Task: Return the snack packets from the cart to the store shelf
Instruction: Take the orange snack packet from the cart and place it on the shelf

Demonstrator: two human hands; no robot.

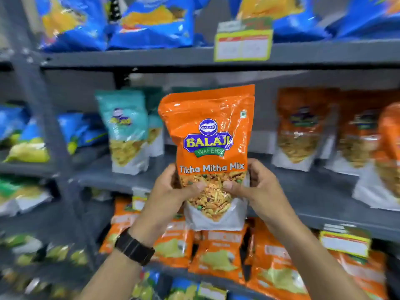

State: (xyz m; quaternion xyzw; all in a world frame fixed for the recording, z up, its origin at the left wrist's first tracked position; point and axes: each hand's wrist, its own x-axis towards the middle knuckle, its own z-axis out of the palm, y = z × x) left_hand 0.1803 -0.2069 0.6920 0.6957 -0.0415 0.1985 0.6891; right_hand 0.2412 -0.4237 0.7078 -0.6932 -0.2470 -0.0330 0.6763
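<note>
An orange Balaji Wafers "Tikha Mitha Mix" packet (211, 135) stands upright in front of me, held by both hands at its lower half. My left hand (173, 189) grips its left edge with the thumb across the front, and a black watch sits on that wrist. My right hand (257, 187) grips the right edge the same way. The packet hovers in front of the grey middle shelf (320, 198), in the gap between a teal packet (126, 131) and a row of matching orange packets (300, 128). The cart is out of view.
Blue packets (151, 22) fill the top shelf, which carries a yellow price tag (243, 45). Orange packets (218, 254) line the shelf below my hands. A grey upright post (41, 118) separates a left bay holding blue and green packets.
</note>
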